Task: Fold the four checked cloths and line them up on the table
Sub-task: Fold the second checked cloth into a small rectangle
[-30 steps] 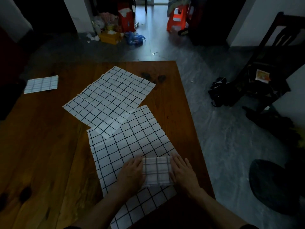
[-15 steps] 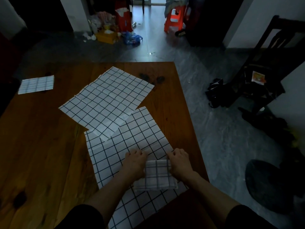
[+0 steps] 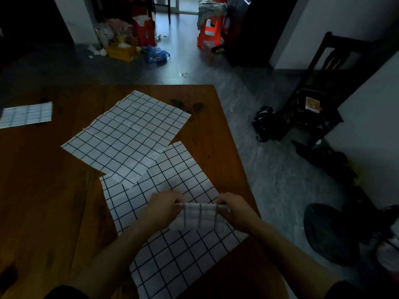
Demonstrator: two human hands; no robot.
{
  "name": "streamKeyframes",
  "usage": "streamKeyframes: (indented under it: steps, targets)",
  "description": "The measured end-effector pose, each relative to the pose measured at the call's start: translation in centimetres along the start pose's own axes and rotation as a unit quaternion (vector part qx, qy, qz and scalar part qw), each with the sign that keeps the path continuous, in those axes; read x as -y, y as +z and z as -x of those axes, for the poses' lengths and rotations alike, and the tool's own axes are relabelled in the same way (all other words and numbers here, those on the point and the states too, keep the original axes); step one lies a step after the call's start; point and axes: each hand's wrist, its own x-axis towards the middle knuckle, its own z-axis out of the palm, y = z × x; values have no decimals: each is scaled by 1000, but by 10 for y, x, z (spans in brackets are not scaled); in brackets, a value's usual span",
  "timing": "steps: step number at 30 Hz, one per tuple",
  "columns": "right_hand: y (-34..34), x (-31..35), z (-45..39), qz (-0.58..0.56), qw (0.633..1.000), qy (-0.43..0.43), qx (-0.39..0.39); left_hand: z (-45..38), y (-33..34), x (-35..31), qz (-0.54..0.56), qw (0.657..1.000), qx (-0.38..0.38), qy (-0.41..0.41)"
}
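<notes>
Both hands pinch a small folded cloth by its far corners, left hand and right hand lifting it above an open checked cloth on the worktop. Beyond them lies another open cloth; far left, a folded one.

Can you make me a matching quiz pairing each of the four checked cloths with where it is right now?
Things:
1. small folded cloth
2. far-left cloth
3. near open cloth
4. far open cloth

Places:
A. flat under both hands
B. alone by the table's left edge
C. overlapping the top corner of another open cloth
D. pinched between both hands

Pairs: 1-D, 2-B, 3-A, 4-C
</notes>
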Motion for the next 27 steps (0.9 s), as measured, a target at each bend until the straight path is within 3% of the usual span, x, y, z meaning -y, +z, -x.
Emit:
streamKeyframes:
  steps: [5,11,20,27]
  targets:
    - [-30,9,14,-3,996,-26,-88,0,-22,-5,-18,991,-83,107]
    - [-59,27,44,61,989,-54,-125,25,-35,-23,-16,974,-166,150]
    - [-83,35,104,83,977,-132,-143,99,-44,-77,-52,969,-225,85]
    - [-71,50,131,-4,962,-213,-168,178,-49,-96,-100,966,-236,33]
